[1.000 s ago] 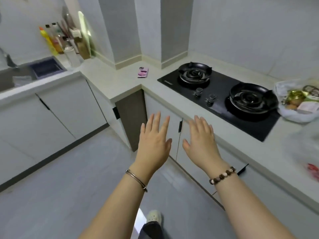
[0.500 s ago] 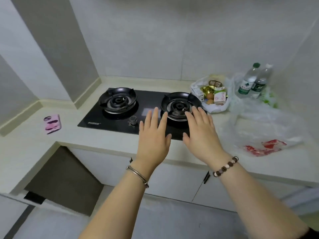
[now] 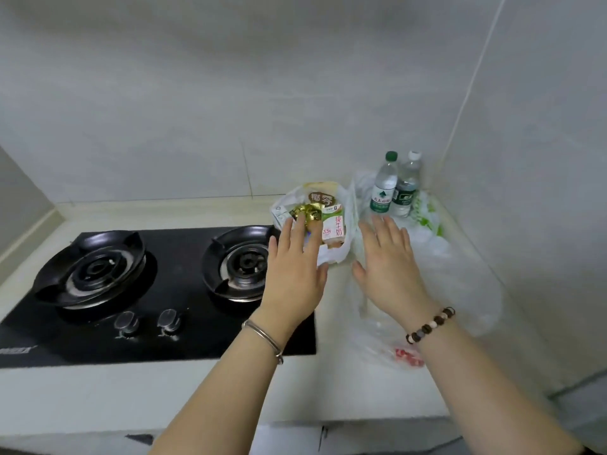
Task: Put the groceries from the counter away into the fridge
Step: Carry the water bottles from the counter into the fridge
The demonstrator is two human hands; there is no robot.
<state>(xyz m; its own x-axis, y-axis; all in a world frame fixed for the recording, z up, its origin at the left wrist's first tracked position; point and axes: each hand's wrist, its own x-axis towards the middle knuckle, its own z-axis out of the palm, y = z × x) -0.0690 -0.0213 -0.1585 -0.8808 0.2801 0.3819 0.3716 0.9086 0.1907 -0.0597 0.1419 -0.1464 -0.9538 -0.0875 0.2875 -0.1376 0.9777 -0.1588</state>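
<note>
Now both hands hover over the pale stone counter (image 3: pixel 164 382), fingers straight and spread, holding nothing. The white plastic bag of packaged groceries (image 3: pixel 331 254) sits at twelve o'clock from the left hand (image 3: pixel 295 274). Two clear water bottles (image 3: pixel 394 188) stand at twelve o'clock from the right hand (image 3: pixel 387 264).

This is a single wide-angle view from a camera worn on the person's head, held close to the front edge of the tabletop (image 3: pixel 98 389) and facing forward and steeply down across it to the tiled wall (image 3: pixel 230 110) behind. The hob (image 3: pixel 184 290) fills the lower left and the bottles (image 3: pixel 382 188) stand in the far corner right of centre. The left forearm (image 3: pixel 223 389) and right forearm (image 3: pixel 492 389) enter from the bottom edge, nearest the lens.
</note>
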